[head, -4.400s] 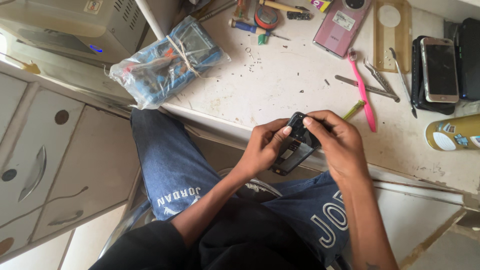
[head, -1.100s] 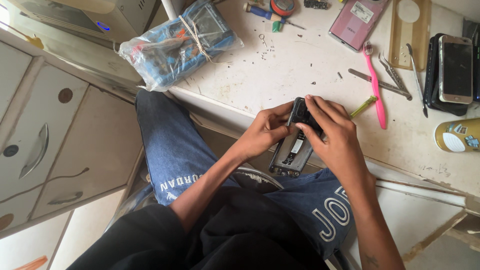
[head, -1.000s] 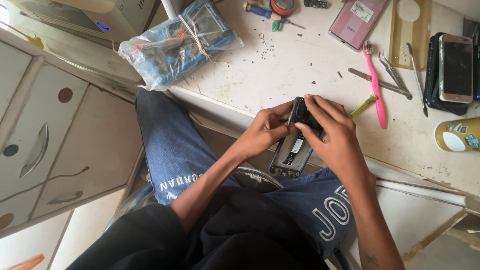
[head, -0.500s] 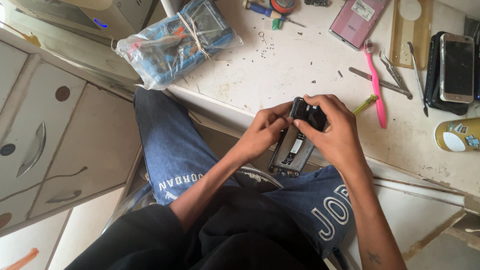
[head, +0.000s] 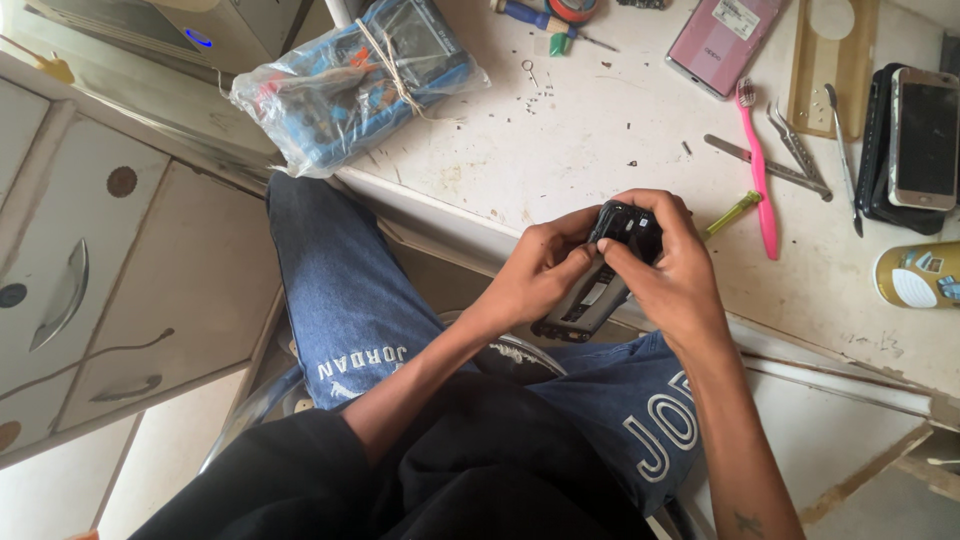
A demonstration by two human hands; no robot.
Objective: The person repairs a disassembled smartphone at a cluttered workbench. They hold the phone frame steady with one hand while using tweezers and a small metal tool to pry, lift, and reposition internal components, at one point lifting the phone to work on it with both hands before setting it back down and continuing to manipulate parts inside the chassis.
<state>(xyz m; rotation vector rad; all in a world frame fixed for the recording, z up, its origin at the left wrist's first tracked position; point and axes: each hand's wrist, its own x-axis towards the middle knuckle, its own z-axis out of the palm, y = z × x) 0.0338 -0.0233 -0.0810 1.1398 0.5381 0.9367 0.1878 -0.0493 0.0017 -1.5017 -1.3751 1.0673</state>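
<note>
Phone frame [head: 590, 300], black and opened up so its inner parts show, sits between both hands just in front of the worktable's [head: 560, 150] near edge, above the person's lap in blue jeans. Left hand [head: 535, 275] cups the frame from the side, thumb laid along its upper part and fingers curled underneath. Right hand [head: 670, 270] closes over the top end, fingers bent down around it and thumb pressed against the face; both hands grip the frame, and they touch each other at the thumbs.

On the white, scuffed table beyond the hands lies a pink toothbrush [head: 757, 170], with metal tweezers [head: 765, 165] crossing beneath it and a small yellow-green tool [head: 730, 213] just beside the right hand's knuckles. A pink phone [head: 722, 40] lies face down farther back. To the right, a silver smartphone [head: 925, 140] rests on top of a dark one, and a yellow round tin [head: 920, 275] stands near the table's edge. At the left end a clear plastic bag [head: 355, 80] of blue parts, tied with string, hangs partly over the corner. Small screws dot the surface between them.
</note>
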